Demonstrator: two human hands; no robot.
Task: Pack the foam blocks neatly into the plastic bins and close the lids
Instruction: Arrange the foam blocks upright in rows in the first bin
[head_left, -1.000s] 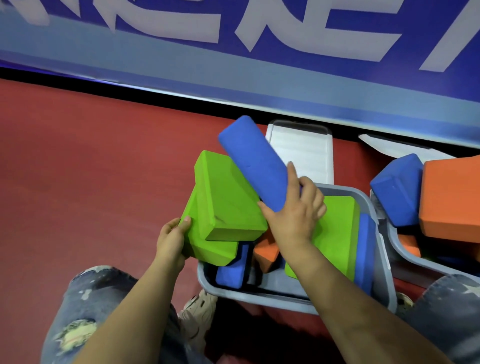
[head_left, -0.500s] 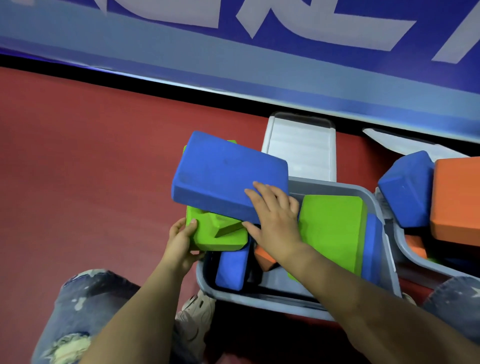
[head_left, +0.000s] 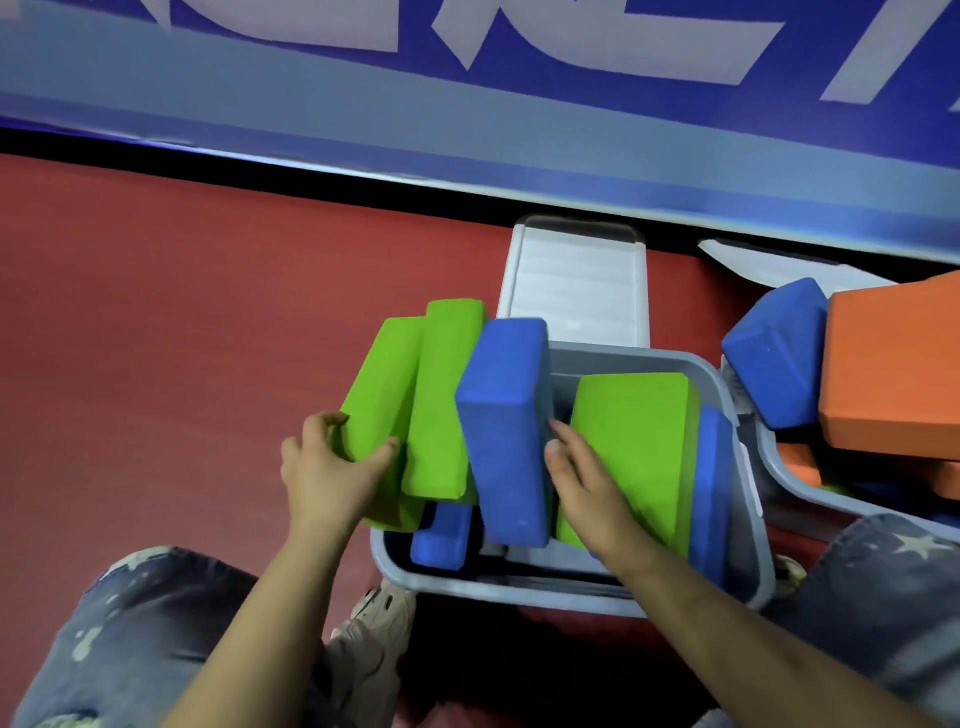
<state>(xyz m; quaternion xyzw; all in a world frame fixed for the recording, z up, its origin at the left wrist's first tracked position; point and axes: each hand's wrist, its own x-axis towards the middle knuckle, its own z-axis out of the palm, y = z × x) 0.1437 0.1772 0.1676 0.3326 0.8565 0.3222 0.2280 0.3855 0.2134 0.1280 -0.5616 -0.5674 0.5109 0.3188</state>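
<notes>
Clearly we are mid-pack: our left hand (head_left: 332, 467) grips two green blocks (head_left: 415, 400) at the bin's (head_left: 748, 519) left rim, our right hand (head_left: 582, 478) lays nearly straight fingers on an upright blue block (head_left: 506, 431), more blocks stand inside, and the lid (head_left: 574, 283) lies open behind. A second bin (head_left: 779, 457) at right overflows; the white lettering on the blue banner (head_left: 467, 78) is cut off, unreadable.

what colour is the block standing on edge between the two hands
Blue, seen in the head view, the only one.
</notes>
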